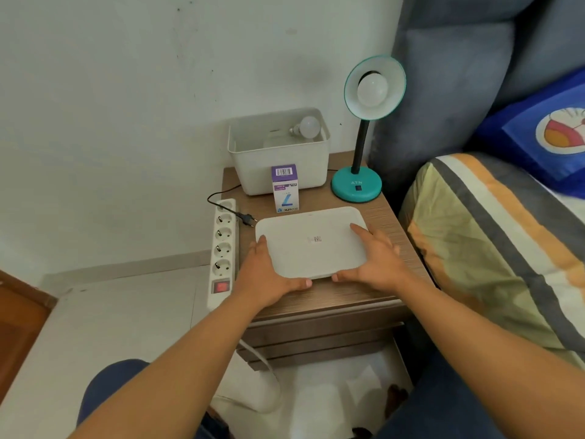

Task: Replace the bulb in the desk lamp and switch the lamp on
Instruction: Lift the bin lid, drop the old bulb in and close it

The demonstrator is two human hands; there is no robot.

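Observation:
A teal desk lamp [357, 185] stands at the back right of the wooden bedside table [395, 229], with a white bulb [373, 90] in its shade; the bulb is unlit. Its black plug [247, 218] lies loose on the table, unplugged. Another white bulb [306, 126] lies in an open white bin [278, 172]. A purple-and-white bulb box [286, 190] stands in front of the bin. My left hand [269, 274] and my right hand [376, 258] grip the two sides of a flat white lid [311, 242] resting on the table.
A white power strip [223, 248] with a red switch leans along the table's left edge. A grey headboard [449, 90] and a striped pillow [493, 245] are close on the right. The white wall is behind.

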